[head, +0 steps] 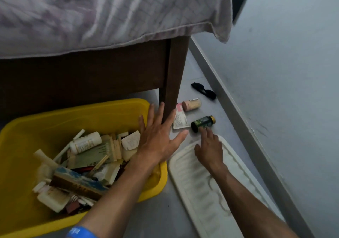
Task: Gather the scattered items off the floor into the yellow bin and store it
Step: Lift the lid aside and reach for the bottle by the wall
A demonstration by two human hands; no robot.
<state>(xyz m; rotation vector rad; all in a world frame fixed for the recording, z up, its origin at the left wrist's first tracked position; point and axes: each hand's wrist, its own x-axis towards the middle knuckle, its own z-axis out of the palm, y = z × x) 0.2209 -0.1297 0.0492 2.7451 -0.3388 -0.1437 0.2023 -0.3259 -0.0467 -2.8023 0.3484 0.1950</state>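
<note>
Your left grip [157, 138] lies flat and spread over the right rim of the yellow bin [45, 125], lower left of the frame, holding nothing. Right of it, your right grip [209, 149] reaches with loose fingers, touching the dark bottle [202, 124] on the floor. Gathering is under way; next, close round that bottle and carry it leftward into the bin.

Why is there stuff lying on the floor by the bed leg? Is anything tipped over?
Yes. A dark green bottle and a toothpick jar lie on their sides, beside a flat packet. Black sunglasses sit near the wall. All are still outside the yellow bin. The right hand reaches the bottle.
</note>
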